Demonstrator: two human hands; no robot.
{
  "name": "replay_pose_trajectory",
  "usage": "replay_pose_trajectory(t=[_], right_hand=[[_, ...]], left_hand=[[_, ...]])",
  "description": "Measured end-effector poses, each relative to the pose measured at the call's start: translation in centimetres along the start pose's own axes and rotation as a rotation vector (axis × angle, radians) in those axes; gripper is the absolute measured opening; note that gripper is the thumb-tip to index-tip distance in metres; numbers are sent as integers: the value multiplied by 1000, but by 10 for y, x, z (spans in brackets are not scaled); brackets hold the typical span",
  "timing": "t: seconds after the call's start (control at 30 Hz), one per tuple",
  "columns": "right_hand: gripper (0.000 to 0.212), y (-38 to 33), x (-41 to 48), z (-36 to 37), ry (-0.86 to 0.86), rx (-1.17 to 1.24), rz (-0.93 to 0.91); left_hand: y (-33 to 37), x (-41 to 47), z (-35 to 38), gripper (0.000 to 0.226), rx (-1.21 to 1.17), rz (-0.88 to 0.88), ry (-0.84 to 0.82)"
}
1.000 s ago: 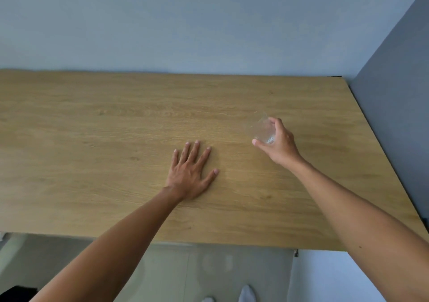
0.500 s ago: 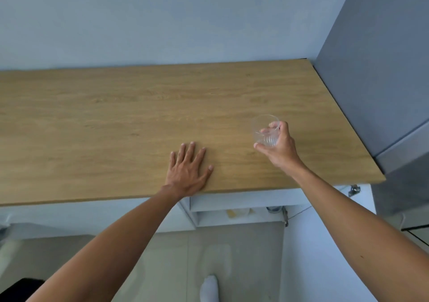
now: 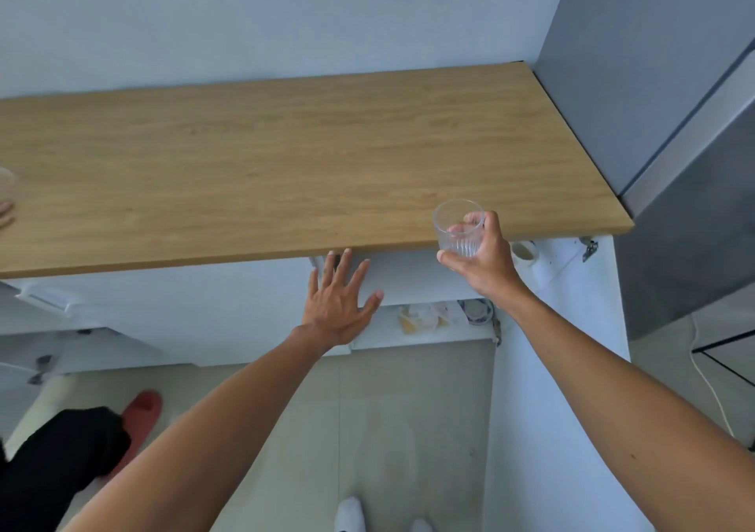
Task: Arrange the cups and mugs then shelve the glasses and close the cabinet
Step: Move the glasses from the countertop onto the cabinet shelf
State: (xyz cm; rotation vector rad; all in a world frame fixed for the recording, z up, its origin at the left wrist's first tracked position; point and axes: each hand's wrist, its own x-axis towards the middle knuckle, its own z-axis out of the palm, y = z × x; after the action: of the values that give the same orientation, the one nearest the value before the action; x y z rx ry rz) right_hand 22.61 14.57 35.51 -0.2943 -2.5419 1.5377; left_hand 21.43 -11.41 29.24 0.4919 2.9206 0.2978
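Note:
My right hand [image 3: 484,264] grips a clear ribbed glass [image 3: 458,227], held upright in the air just past the front edge of the wooden countertop [image 3: 286,164]. My left hand [image 3: 337,296] is spread flat with fingers apart, below the counter's front edge, in front of the white cabinet [image 3: 421,282]. The cabinet is open under the counter; a shelf [image 3: 445,329] inside carries a few pale items and a blue-patterned dish [image 3: 476,311]. Its open white door [image 3: 555,368] stands at the right with hinges showing.
A grey tall unit [image 3: 674,102] closes off the right end of the counter. At the far left edge a second clear glass [image 3: 5,180] and another person's fingers [image 3: 5,215] show. On the floor are a dark-clothed leg [image 3: 53,462] and a red slipper [image 3: 141,413].
My right hand has lifted the glass off the counter and drawn it back past the front edge. My left hand slid off the counter to below its edge. The view tilted down, revealing the cabinet.

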Motion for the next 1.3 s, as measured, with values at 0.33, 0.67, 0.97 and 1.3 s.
replay_pose_trajectory(t=[0.33,0.67,0.97,1.3], right_hand=[[58,34,-56,44,145,57,78],[59,138,-35,86,156,71,115],[58,255,47,124,160,73,47],[56,342,124,160,222,99,-98]], left_hand=[[-23,-13,45,79,54,113,-61],[-30,35,149,77,43,151,-75],[-42,147,256,81,78,118,14],[-69,228,319,85,84,94,162]])
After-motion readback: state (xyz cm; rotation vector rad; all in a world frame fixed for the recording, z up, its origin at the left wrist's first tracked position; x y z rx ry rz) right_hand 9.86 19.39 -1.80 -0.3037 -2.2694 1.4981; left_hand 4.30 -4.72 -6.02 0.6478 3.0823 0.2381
